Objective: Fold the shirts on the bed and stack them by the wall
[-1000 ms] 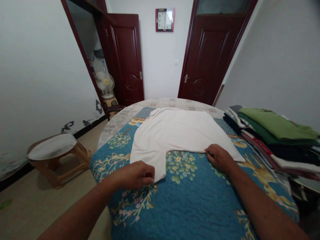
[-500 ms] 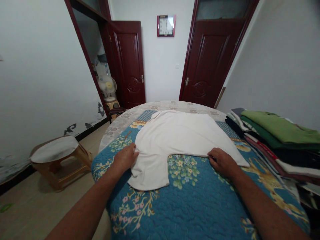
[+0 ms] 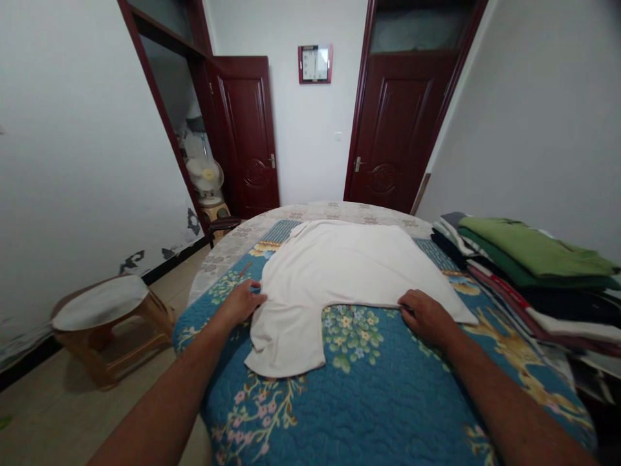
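A white shirt (image 3: pixel 339 272) lies flat on a round table covered by a blue floral quilt (image 3: pixel 363 401), one sleeve hanging toward me. My left hand (image 3: pixel 241 302) rests at the shirt's left edge, its fingers pinching the fabric near the sleeve's root. Over at the lower right hem, my right hand (image 3: pixel 424 315) is curled down on the cloth and grips its edge.
A stack of folded clothes (image 3: pixel 528 272), green on top, sits at the table's right side. A wooden stool (image 3: pixel 104 310) stands on the floor to the left. Behind the table are two dark red doors (image 3: pixel 392 129), a wall clock (image 3: pixel 315 63) and a fan (image 3: pixel 204 175).
My left hand has let go of the sleeve end near me and moved up to the shirt's left side. The right hand has stayed at the hem.
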Motion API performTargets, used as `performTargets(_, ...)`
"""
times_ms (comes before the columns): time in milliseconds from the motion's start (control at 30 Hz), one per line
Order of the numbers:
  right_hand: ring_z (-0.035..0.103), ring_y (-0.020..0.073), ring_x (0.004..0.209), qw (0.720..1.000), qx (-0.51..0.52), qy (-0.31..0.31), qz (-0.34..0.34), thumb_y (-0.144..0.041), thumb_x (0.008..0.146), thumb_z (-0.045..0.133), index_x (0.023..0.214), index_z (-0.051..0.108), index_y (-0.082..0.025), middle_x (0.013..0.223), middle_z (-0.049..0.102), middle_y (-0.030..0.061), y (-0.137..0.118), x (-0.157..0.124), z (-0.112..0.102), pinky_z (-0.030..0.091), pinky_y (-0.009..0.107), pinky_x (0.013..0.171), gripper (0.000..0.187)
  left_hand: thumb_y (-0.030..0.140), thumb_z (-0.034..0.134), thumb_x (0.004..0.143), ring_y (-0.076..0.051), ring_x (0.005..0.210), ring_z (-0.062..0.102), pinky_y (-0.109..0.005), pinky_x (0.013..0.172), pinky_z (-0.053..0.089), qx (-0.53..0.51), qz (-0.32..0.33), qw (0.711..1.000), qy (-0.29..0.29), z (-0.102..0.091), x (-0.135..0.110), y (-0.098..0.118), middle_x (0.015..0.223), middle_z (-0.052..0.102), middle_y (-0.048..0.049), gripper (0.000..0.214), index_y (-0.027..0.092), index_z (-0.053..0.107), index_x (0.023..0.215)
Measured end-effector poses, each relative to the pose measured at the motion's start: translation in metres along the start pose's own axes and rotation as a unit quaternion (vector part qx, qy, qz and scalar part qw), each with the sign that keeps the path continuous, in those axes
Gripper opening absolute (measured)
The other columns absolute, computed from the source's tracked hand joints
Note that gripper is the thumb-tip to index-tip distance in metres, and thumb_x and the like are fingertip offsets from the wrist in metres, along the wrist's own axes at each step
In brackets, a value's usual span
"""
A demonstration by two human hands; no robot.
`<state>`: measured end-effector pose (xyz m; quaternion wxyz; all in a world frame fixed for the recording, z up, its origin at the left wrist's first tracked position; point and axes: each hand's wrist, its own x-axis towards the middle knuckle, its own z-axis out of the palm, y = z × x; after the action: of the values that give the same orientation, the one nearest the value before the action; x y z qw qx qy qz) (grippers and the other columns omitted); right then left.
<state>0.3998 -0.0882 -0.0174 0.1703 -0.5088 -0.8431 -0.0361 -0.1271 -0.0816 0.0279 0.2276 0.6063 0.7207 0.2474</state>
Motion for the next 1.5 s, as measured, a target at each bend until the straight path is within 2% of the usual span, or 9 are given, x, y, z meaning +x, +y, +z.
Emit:
performTargets(133, 0.06, 0.024, 0.093, 1.0, -0.008, -0.001, 0.003, -0.02, 0.094, 0.055, 0.095, 0.07, -0.02, 0.094, 0.067, 0.0086, -0.003, 0.001, -0.002, 0.044, 0.034, 0.085, 0.014, 0.034, 0.072, 0.081, -0.026, 0.088, 0.072, -0.03, 0.073, 0.046, 0.077, 0.02, 0.997, 0.001, 0.0, 0.002, 0.002, 0.091, 0.078, -0.0096, 0.024, 0.017, 0.072, 0.097)
performTargets(300, 0.06, 0.0231, 0.094, 1.0, -0.012, -0.004, 0.014, -0.019, 0.095, 0.055, 0.096, 0.07, -0.019, 0.095, 0.066, 0.0083, -0.01, 0.002, -0.007, 0.044, 0.032, 0.085, 0.015, 0.036, 0.053, 0.093, -0.025, 0.079, 0.068, -0.032, 0.07, 0.042, 0.142, 0.062, 0.987, -0.033, 0.003, 0.002, 0.002, 0.08, 0.073, -0.0079, 0.024, 0.021, 0.061, 0.077)
performTargets(433, 0.06, 0.0232, 0.096, 1.0, -0.015, -0.002, 0.021, -0.018, 0.094, 0.056, 0.099, 0.07, -0.018, 0.098, 0.067, 0.0091, -0.012, 0.002, -0.008, 0.043, 0.032, 0.087, 0.015, 0.038, 0.046, 0.096, -0.025, 0.078, 0.065, -0.032, 0.069, 0.043, 0.108, 0.089, 0.99, 0.028, 0.002, 0.0, 0.006, 0.081, 0.07, -0.0073, 0.021, 0.023, 0.054, 0.083)
performTargets(567, 0.06, 0.0225, 0.098, 0.999, -0.015, -0.008, 0.028, -0.018, 0.094, 0.057, 0.1, 0.07, -0.018, 0.099, 0.067, 0.009, -0.013, 0.003, -0.01, 0.042, 0.031, 0.089, 0.015, 0.036, 0.048, 0.091, -0.024, 0.072, 0.064, -0.03, 0.062, 0.042, 0.065, 0.02, 0.996, 0.049, -0.001, 0.001, 0.001, 0.077, 0.066, -0.0036, 0.013, 0.024, 0.052, 0.09)
performTargets(833, 0.058, 0.022, 0.096, 0.997, -0.029, -0.057, 0.037, -0.02, 0.09, 0.059, 0.097, 0.07, -0.017, 0.098, 0.067, 0.0088, -0.016, 0.006, -0.014, 0.04, 0.031, 0.086, 0.014, 0.037, 0.05, 0.09, -0.029, 0.08, 0.069, -0.036, 0.069, 0.046, 0.195, 0.016, 0.98, 0.037, -0.005, 0.004, -0.016, 0.084, 0.071, -0.0074, 0.018, 0.023, 0.059, 0.095)
performTargets(967, 0.059, 0.0218, 0.096, 0.997, -0.014, -0.062, 0.053, -0.022, 0.089, 0.06, 0.099, 0.072, -0.018, 0.098, 0.069, 0.0082, -0.008, 0.003, -0.022, 0.041, 0.03, 0.087, 0.016, 0.044, 0.052, 0.091, -0.034, 0.104, 0.07, -0.044, 0.09, 0.052, 0.225, 0.14, 0.962, 0.068, 0.001, -0.003, -0.01, 0.11, 0.074, -0.0142, 0.032, 0.021, 0.068, 0.108)
performTargets(1200, 0.063, 0.0274, 0.117, 0.952, -0.091, -0.07, 0.284, -0.014, 0.087, 0.057, 0.126, 0.073, -0.017, 0.123, 0.071, 0.0153, 0.044, -0.039, -0.048, 0.042, 0.034, 0.101, 0.042, 0.064, 0.075, 0.083, -0.032, 0.124, 0.064, -0.042, 0.109, 0.049, 0.145, 0.371, 0.911, -0.109, 0.036, -0.035, 0.012, 0.135, 0.071, -0.0075, 0.06, 0.032, 0.072, 0.134)
performTargets(1333, 0.065, 0.0302, 0.115, 0.904, -0.133, -0.051, 0.403, -0.021, 0.096, 0.052, 0.122, 0.076, -0.016, 0.119, 0.072, 0.0178, 0.058, -0.06, -0.052, 0.044, 0.038, 0.103, 0.036, 0.054, 0.06, 0.097, -0.029, 0.109, 0.067, -0.042, 0.098, 0.051, 0.166, 0.383, 0.904, -0.09, 0.046, -0.043, 0.022, 0.118, 0.075, -0.0094, 0.034, 0.027, 0.078, 0.11)
performTargets(1500, 0.065, 0.0275, 0.118, 0.902, -0.11, 0.001, 0.418, -0.023, 0.099, 0.05, 0.134, 0.071, -0.021, 0.125, 0.071, 0.0156, 0.05, -0.057, -0.049, 0.045, 0.036, 0.104, 0.041, 0.036, 0.043, 0.104, -0.028, 0.096, 0.066, -0.041, 0.09, 0.048, 0.19, 0.377, 0.904, -0.072, 0.051, -0.043, 0.028, 0.101, 0.074, -0.0108, 0.034, 0.023, 0.073, 0.095)
